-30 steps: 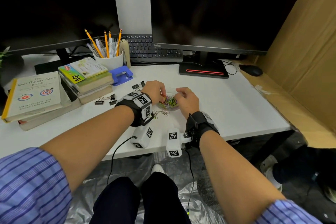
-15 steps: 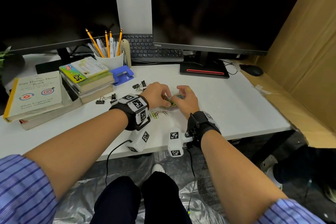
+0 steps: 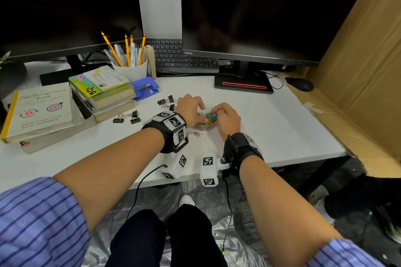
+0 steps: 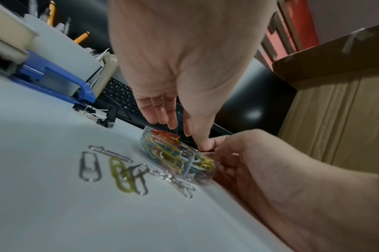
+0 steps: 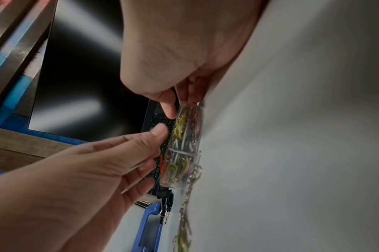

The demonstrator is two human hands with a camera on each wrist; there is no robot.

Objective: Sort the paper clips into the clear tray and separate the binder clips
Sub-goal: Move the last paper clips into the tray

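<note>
A small clear tray [image 3: 206,124] full of coloured paper clips sits mid-desk. My left hand [image 3: 200,115] hovers over its left side with fingers [image 4: 160,117] loosely straight and the thumb down at the rim, touching a right fingertip. My right hand [image 3: 217,112] pinches the tray's [image 5: 184,145] right end, thumb on top and fingers behind. Several loose paper clips [image 4: 115,170], silver and yellow, lie on the desk just in front of the tray [image 4: 178,156]. Black binder clips [image 3: 166,101] lie behind my left hand, and more binder clips [image 3: 127,117] beside the books.
A blue hole punch [image 3: 145,89], a white pencil cup [image 3: 131,69] and stacked books [image 3: 104,95] stand to the left. A keyboard [image 3: 180,58] and monitor base [image 3: 243,84] are behind. A cardboard wall [image 3: 358,71] closes the right side.
My left hand has shifted slightly right, over the tray, and its thumb now meets the right hand's fingers at the rim. The right hand has stayed at the tray.
</note>
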